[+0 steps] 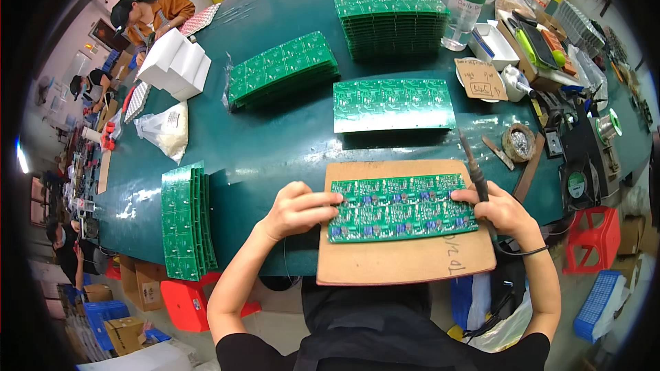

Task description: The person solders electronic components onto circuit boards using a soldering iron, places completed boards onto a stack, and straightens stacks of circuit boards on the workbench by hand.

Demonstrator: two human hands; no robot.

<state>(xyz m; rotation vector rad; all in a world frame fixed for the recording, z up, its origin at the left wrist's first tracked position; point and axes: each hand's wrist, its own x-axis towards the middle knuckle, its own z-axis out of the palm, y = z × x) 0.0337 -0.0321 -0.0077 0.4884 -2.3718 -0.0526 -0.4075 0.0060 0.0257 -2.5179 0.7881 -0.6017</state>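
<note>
2 bare hands on 1 long green circuit board densely populated with small parts (402, 209); it lies over a flat tan card sheet with rounded corners (405, 264), at the near edge of the glossy dark-green table (265, 144). Left hand (299, 209): fingers extended onto the board's left end; can't tell if the thumb is underneath. Right hand (505, 211): fingertip on the board's right end, also holding a dark-handled soldering iron (476, 172), slim metal tip pointing far, away from the board.

Handling, my take: grip by the 2 short ends, stay off the blue parts, board level. Hot or not, can't tell; treat the tip as hot and clear of board, cable and fingers. I'd park the iron before any 2-handed lift.

Materials: board is rigid, thin, bumpy on top. Card is matte, looks slightly grippy. Beyond it, 1 flatter, shinier green board stack (392, 103); far of that, 1 tall layered green stack (392, 20). Right side: 1 round, rough-rimmed pot of silvery bits (519, 143).
</note>
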